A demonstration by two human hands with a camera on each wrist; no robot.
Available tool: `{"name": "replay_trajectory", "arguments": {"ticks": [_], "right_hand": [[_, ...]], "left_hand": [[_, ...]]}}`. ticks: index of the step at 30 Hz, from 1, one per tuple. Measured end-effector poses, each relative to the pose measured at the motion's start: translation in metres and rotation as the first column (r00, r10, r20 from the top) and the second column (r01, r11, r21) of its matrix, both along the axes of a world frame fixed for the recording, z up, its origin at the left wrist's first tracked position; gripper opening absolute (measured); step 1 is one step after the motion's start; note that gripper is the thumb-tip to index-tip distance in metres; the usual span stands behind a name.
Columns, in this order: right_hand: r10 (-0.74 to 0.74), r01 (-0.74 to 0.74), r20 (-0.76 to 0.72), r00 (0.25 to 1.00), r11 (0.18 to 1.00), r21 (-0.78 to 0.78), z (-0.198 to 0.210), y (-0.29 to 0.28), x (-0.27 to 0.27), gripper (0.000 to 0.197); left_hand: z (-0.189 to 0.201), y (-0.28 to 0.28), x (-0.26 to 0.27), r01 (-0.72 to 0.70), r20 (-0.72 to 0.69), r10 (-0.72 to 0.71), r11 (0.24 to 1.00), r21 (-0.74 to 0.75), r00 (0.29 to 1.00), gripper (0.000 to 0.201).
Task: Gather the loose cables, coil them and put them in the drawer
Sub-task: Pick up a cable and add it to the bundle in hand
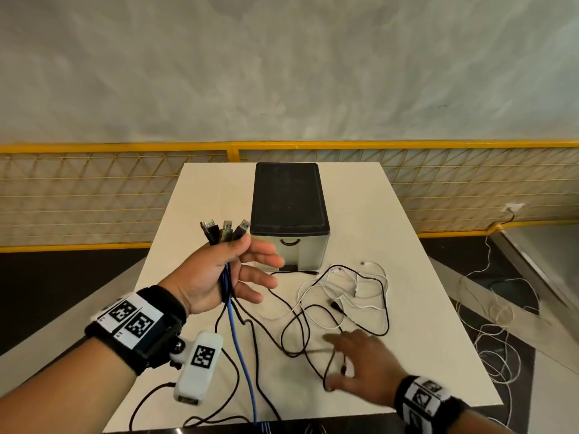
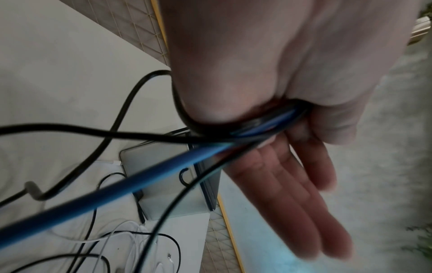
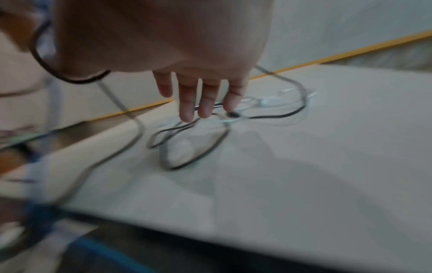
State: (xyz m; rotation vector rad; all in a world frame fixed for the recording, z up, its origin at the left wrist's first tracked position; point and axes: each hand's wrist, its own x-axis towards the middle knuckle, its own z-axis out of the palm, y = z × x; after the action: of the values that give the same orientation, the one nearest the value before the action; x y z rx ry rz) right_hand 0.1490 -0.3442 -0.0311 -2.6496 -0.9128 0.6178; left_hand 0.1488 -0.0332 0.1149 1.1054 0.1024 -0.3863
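Observation:
My left hand (image 1: 238,261) is raised above the white table (image 1: 438,355) and pinches a bundle of cables under the thumb, its other fingers stretched out. Several USB plugs (image 1: 224,231) stick up from the grip. A blue cable (image 1: 238,339) and black cables hang from it to the table and over the front edge. In the left wrist view the blue cable (image 2: 140,184) runs out of my left hand (image 2: 280,129). My right hand (image 1: 344,361) hovers open, fingers spread, over loose black cables (image 1: 383,308) and a white cable (image 1: 316,283). The right wrist view is blurred, with fingers (image 3: 201,99) above a black loop (image 3: 198,157).
A small drawer unit (image 1: 289,214) with a black top stands mid-table, its drawer shut, with a black handle (image 1: 289,242). A yellow mesh fence (image 1: 94,198) runs behind the table. White cord (image 1: 498,324) lies on the floor to the right.

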Motion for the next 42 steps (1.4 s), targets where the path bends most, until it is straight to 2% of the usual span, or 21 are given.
{"name": "replay_trajectory", "arguments": {"ticks": [2, 4, 6, 7, 9, 11, 13, 14, 16, 18, 20, 22, 24, 29, 34, 38, 40, 42], "right_hand": [[-0.309, 0.308, -0.004, 0.951, 0.947, 0.089, -0.008, -0.008, 0.024, 0.090], [-0.502, 0.501, 0.012, 0.865, 0.865, 0.040, -0.016, -0.010, 0.045, 0.062], [-0.501, 0.505, 0.069, 0.863, 0.844, -0.179, -0.022, -0.003, 0.055, 0.038], [-0.462, 0.473, 0.104, 0.881, 0.841, -0.263, -0.023, 0.000, 0.055, 0.032], [-0.388, 0.411, 0.139, 0.911, 0.833, -0.370, -0.023, 0.006, 0.053, 0.035], [-0.407, 0.409, 0.090, 0.909, 0.832, -0.376, -0.020, 0.013, 0.054, 0.033], [-0.515, 0.498, -0.019, 0.857, 0.838, -0.224, -0.009, 0.022, 0.058, 0.017], [-0.562, 0.556, -0.093, 0.822, 0.827, -0.087, -0.002, 0.028, 0.059, 0.009], [-0.597, 0.642, -0.242, 0.765, 0.736, 0.214, 0.021, 0.041, 0.061, 0.017], [-0.564, 0.683, -0.385, 0.730, 0.594, 0.425, 0.051, 0.056, 0.057, 0.018], [-0.499, 0.662, -0.439, 0.747, 0.500, 0.558, 0.079, 0.073, 0.048, 0.015], [-0.445, 0.622, -0.442, 0.779, 0.457, 0.636, 0.099, 0.088, 0.038, 0.014], [-0.392, 0.581, -0.434, 0.811, 0.456, 0.674, 0.110, 0.101, 0.031, 0.014], [-0.365, 0.512, -0.361, 0.858, 0.553, 0.658, 0.111, 0.116, 0.027, 0.016], [-0.333, 0.429, -0.278, 0.901, 0.582, 0.691, 0.110, 0.120, 0.027, 0.020], [-0.349, 0.263, -0.042, 0.936, 0.616, 0.743, 0.106, 0.114, 0.024, 0.012], [-0.441, 0.358, -0.081, 0.894, 0.593, 0.721, 0.102, 0.105, 0.024, 0.027], [-0.484, 0.593, -0.354, 0.800, 0.552, 0.585, 0.099, 0.098, 0.022, 0.043]], "left_hand": [[0.002, -0.003, -0.001, 0.020, -0.020, -0.020, 0.999, 0.031, 1.000, 0.041], [0.003, -0.009, -0.001, 0.046, -0.058, -0.043, 0.997, 0.062, 0.997, 0.042], [0.001, -0.017, 0.000, 0.095, -0.098, -0.086, 0.991, 0.090, 0.992, 0.043], [0.000, -0.022, 0.001, 0.123, -0.121, -0.110, 0.987, 0.108, 0.987, 0.044], [-0.006, -0.032, 0.003, 0.170, -0.167, -0.145, 0.974, 0.148, 0.975, 0.045], [-0.014, -0.040, 0.006, 0.172, -0.204, -0.137, 0.971, 0.165, 0.969, 0.044], [-0.022, -0.046, 0.010, 0.124, -0.231, -0.081, 0.976, 0.177, 0.969, 0.042], [-0.026, -0.047, 0.012, 0.084, -0.241, -0.039, 0.980, 0.181, 0.970, 0.042], [-0.031, -0.048, 0.017, -0.005, -0.249, 0.052, 0.982, 0.186, 0.967, 0.041], [-0.033, -0.049, 0.021, -0.086, -0.245, 0.137, 0.975, 0.207, 0.960, 0.041], [-0.034, -0.052, 0.024, -0.138, -0.229, 0.184, 0.970, 0.202, 0.956, 0.042], [-0.033, -0.056, 0.027, -0.160, -0.205, 0.187, 0.977, 0.142, 0.961, 0.043], [-0.030, -0.059, 0.029, -0.168, -0.170, 0.174, 0.984, 0.054, 0.970, 0.044], [-0.017, -0.060, 0.029, -0.221, -0.084, 0.211, 0.965, -0.139, 0.974, 0.044], [-0.011, -0.057, 0.023, -0.227, -0.040, 0.224, 0.969, -0.098, 0.974, 0.025], [-0.012, -0.053, 0.022, -0.335, -0.048, 0.331, 0.934, -0.124, 0.942, 0.033], [-0.013, -0.048, 0.023, -0.404, -0.041, 0.402, 0.910, -0.093, 0.915, 0.034], [-0.013, -0.043, 0.023, -0.445, -0.045, 0.442, 0.892, -0.079, 0.896, 0.035]]}}
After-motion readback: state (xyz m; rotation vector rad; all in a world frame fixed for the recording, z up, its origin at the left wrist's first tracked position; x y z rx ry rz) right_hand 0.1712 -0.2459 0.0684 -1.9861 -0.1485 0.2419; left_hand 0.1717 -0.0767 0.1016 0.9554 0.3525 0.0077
